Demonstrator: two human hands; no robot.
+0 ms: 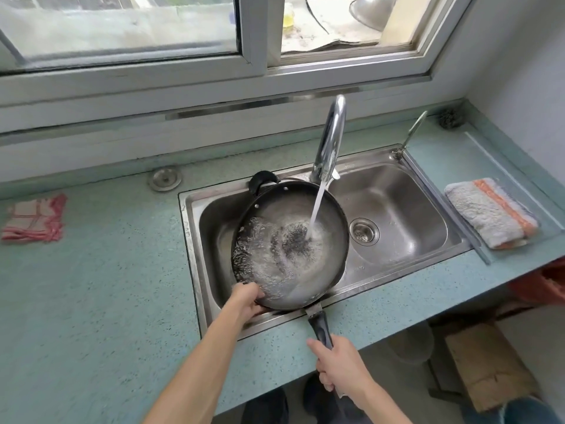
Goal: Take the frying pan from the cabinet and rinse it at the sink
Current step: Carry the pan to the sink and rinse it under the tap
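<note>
Wide white-framed sliding window (253,35) runs behind the sink.

Speckled teal stone table (107,270) surrounds the sink on the left, front and right.

Rectangular stainless steel sink (406,203), single basin, is set into the table; the right half of the basin is in plain view.

Round dark metal frying pan (324,264) is over the sink's left half. Its near rim is above the sink's front edge and its black loop handle (263,179) is toward the sink's back edge. Whether it rests on the sink, cannot tell. Water is foaming inside it, gathered toward the left and near side.

Folded grey towel with orange stripes (489,212) lies on the table right of the sink.

Red-and-white checked cloth (35,218) lies well left of the sink.

Curved chrome faucet (331,136) stands at the sink's back edge; a white stream of water (316,209) falls into the pan.

Right grip (339,362), in front of the sink, is clamped round the pan's long black handle (321,327).

Left grip (246,301), at the sink's front-left edge, has fingers curled over the pan's near-left rim, holding it.

Round steel drain strainer (363,231) sits in the sink floor, just right of the pan.

Grey steel-wool ball (451,118) sits past the sink's back-right corner.
</note>
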